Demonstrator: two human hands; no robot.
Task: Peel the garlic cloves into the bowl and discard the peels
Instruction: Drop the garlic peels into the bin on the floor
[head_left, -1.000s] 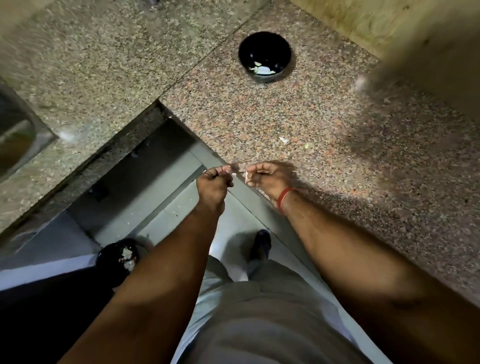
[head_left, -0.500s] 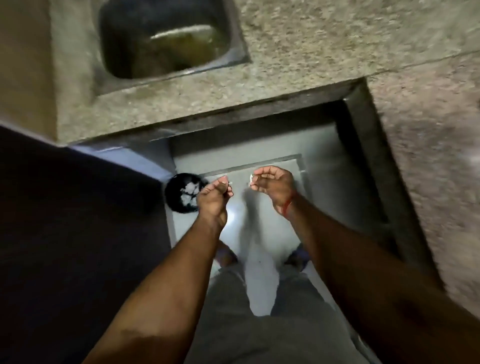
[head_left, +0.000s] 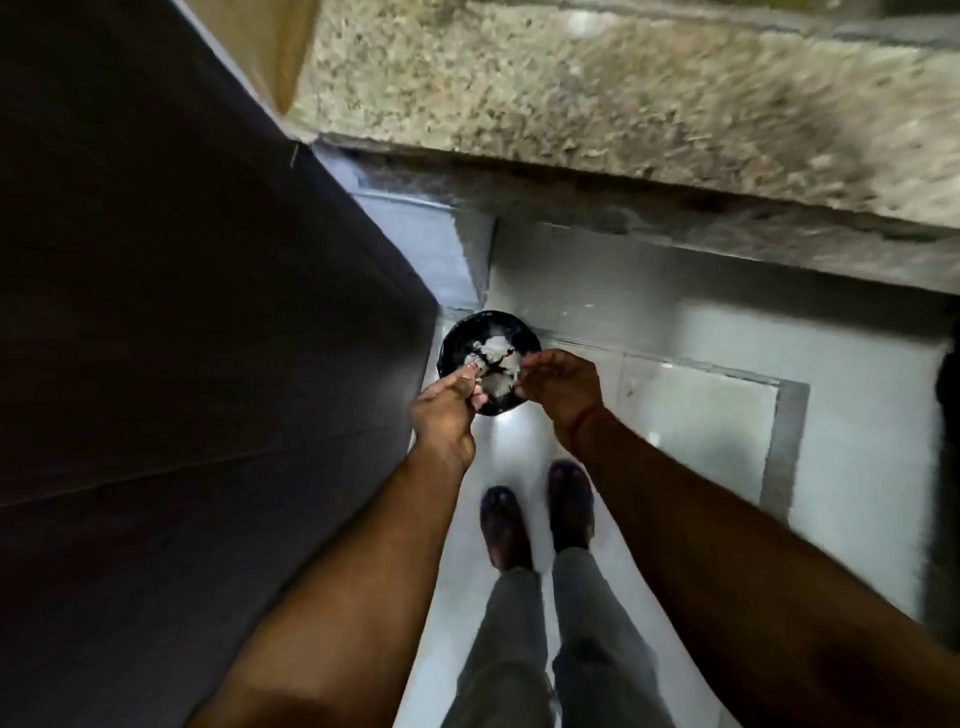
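Note:
A black round bin (head_left: 488, 325) stands on the floor, with pale garlic peels (head_left: 496, 345) lying inside. My left hand (head_left: 447, 410) hovers over the bin's left rim, its fingertips pinched around something small and pale. My right hand (head_left: 563, 387), with a red thread at the wrist, hangs over the bin's right rim with fingers curled inward; what it holds is too blurred to tell. The bowl of cloves is out of view.
A speckled granite counter (head_left: 623, 93) runs across the top, with grey cabinet fronts (head_left: 701, 415) below it. A dark panel (head_left: 182, 312) fills the left side. My two feet (head_left: 540, 514) stand on the pale floor just behind the bin.
My view has swung left and down from the counter to the floor. Both hands have moved from the counter edge to directly above the black bin.

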